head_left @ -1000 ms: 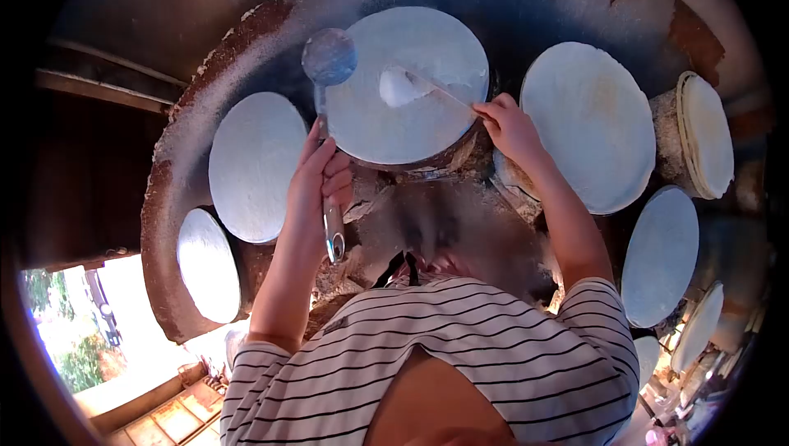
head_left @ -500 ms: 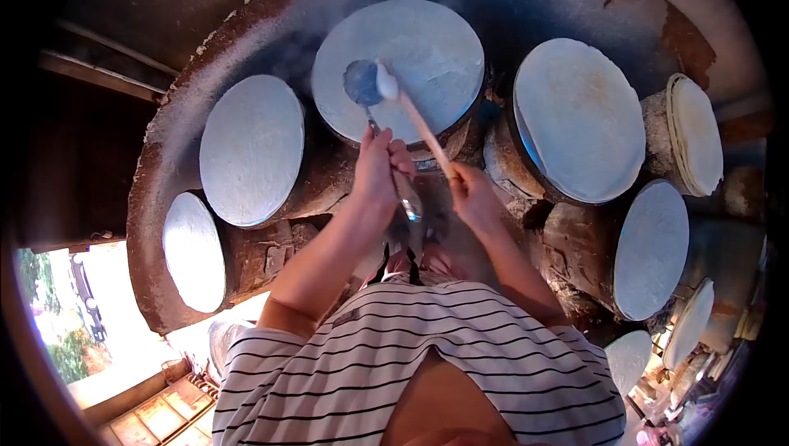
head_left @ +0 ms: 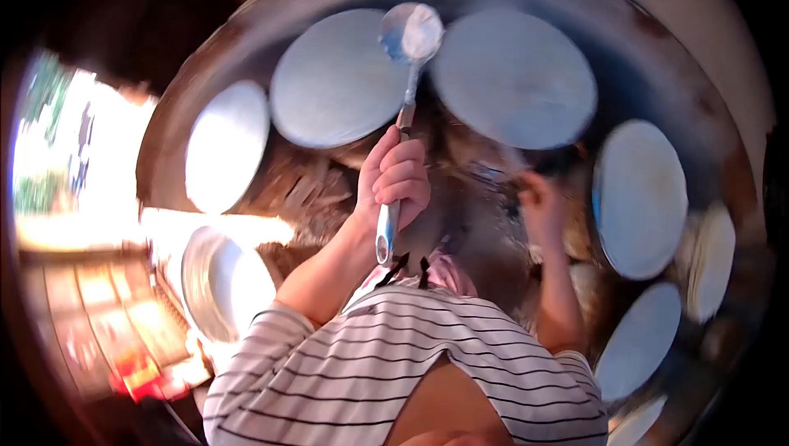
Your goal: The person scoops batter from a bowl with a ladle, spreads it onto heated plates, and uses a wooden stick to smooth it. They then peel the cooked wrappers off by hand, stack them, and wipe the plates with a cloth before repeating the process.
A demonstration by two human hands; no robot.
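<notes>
Gripping ladle in left hand (right hand blurred).

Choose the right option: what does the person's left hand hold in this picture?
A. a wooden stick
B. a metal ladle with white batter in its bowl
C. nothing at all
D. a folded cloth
B: the left hand grips the handle of a metal ladle, whose bowl, raised between two round white discs, holds something white.

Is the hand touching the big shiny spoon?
Touching. The head view shows the left hand wrapped around the ladle handle, fingers closed over it, bowl raised above the round discs.
</notes>
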